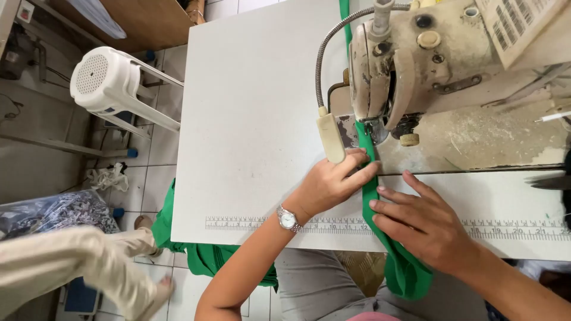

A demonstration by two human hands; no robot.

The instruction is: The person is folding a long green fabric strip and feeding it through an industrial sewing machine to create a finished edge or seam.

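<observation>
Head view shows your left hand and right hand lying flat, fingers extended, gripping nothing, pinning the green fabric strip between them so it runs straight toward twelve o'clock under the sewing machine foot.

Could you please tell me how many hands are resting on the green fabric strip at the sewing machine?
2. The left hand presses the green fabric strip just before the sewing machine; the right hand lies on it nearer the table edge.

Green fabric strip — white table — cream sewing machine.
</observation>
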